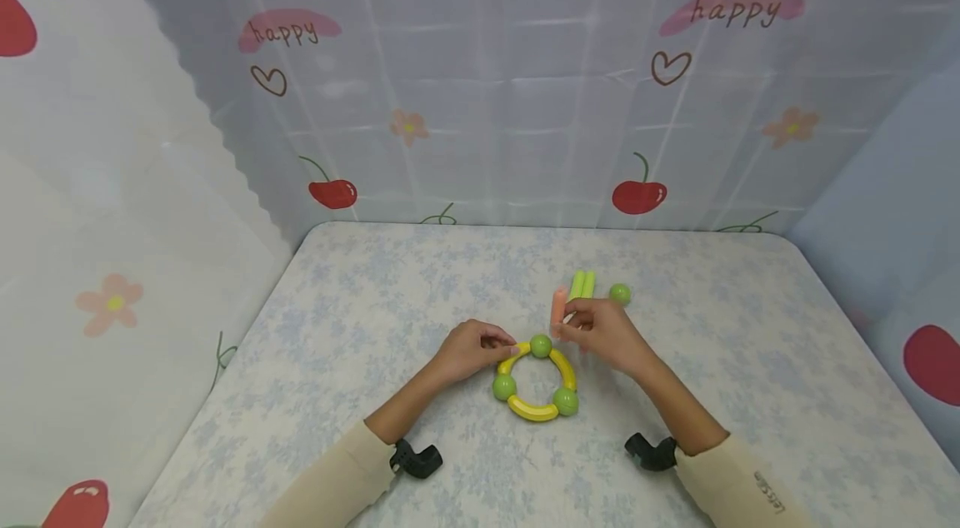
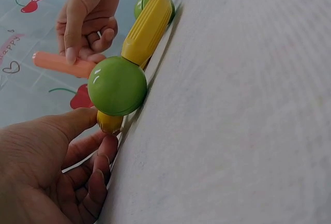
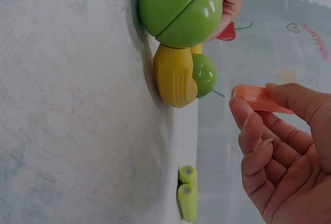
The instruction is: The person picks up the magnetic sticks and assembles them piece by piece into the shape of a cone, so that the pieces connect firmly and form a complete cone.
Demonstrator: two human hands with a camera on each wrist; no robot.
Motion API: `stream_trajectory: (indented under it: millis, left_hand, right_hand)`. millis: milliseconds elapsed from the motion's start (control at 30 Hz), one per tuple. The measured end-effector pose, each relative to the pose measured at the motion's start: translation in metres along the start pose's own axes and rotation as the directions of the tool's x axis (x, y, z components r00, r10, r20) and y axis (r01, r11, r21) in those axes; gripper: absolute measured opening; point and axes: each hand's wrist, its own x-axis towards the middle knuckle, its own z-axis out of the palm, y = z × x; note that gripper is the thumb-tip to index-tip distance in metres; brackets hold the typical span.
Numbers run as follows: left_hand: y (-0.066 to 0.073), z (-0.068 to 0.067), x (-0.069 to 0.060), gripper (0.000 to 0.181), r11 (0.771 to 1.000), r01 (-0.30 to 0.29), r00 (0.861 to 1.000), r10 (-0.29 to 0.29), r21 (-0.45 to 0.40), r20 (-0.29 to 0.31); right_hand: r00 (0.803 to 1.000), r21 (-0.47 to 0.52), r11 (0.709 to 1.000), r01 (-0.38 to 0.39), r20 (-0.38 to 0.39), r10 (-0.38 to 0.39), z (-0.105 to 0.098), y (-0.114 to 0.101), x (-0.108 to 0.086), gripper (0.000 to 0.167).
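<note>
Right hand (image 1: 603, 334): thumb and fingertips pinching a coral-orange rod (image 1: 558, 307), roughly upright, held off the table (image 1: 337, 303). Other fingers loosely curled toward the palm per right wrist view. Rod's lower end is near the top green ball (image 1: 541, 346); right wrist view shows a gap between that end and the ring (image 1: 543, 415), left wrist view has it hidden behind a ball.

Left hand (image 1: 468, 349): thumb and a fingertip pinching the upper-left yellow curved rod (image 1: 508, 362), just beside the top green ball. Remaining fingers bent, low over the table.

Ring lies flat on the table between the forearms: three yellow curved rods alternating with three green balls. Left green ball (image 1: 505, 387) and right green ball (image 1: 566, 401) sit at the ends of the lower yellow curved rod (image 1: 532, 411); right yellow curved rod (image 1: 563, 368) joins right ball to top ball.

Beyond the right hand: two light green rods (image 1: 577, 284) side by side, loose green ball (image 1: 620, 293) to their right, apart from them. Table covering is pale with blue floral print, cherry-print curtain (image 1: 487, 70) behind it
</note>
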Motion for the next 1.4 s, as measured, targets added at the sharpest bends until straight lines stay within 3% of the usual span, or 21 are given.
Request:
stream_trajectory:
  millis: [233, 500, 567, 667, 800, 900, 1033, 1400]
  left_hand:
    - [0.0, 0.0, 0.0, 0.022, 1.0, -0.005, 1.0, 0.005, -0.004, 0.004]
    - [0.0, -0.001, 0.001, 0.021, 1.0, -0.022, 1.0, 0.022, -0.009, 0.014]
    - [0.001, -0.005, 0.0, 0.023, 1.0, -0.028, 0.998, 0.029, -0.014, 0.052]
    - [0.007, -0.015, -0.003, 0.033, 0.999, -0.045, 0.987, 0.043, 0.01, 0.157]
    - [0.02, -0.029, -0.01, 0.059, 0.989, -0.09, 0.949, 0.049, 0.117, 0.313]
    - [0.027, -0.033, -0.013, 0.072, 0.972, -0.12, 0.928, 0.038, 0.201, 0.371]
    - [0.031, -0.031, -0.013, 0.076, 0.961, -0.133, 0.927, 0.035, 0.242, 0.373]
    - [0.029, -0.04, -0.009, 0.067, 0.982, -0.057, 0.938, -0.01, 0.182, 0.348]
  right_hand:
    - [0.994, -0.032, 0.994, 0.109, 0.021, -0.108, 0.009, 0.001, 0.0, 0.011]
    - [0.985, -0.074, 0.982, 0.173, 0.033, -0.171, 0.012, 0.001, 0.0, 0.007]
    - [0.984, -0.084, 0.981, 0.173, 0.047, -0.17, 0.011, 0.001, 0.0, 0.008]
    - [0.986, -0.088, 0.984, 0.154, 0.08, -0.147, 0.008, 0.003, 0.0, 0.015]
    - [0.981, -0.045, 0.991, 0.125, 0.152, -0.117, 0.006, 0.009, 0.002, 0.027]
    - [0.968, 0.015, 0.993, 0.115, 0.223, -0.115, 0.005, 0.014, 0.002, 0.027]
    - [0.958, 0.068, 0.994, 0.088, 0.268, -0.103, 0.004, 0.019, 0.002, 0.025]
    - [0.959, 0.064, 0.996, 0.068, 0.272, -0.083, 0.0, 0.023, -0.003, 0.029]
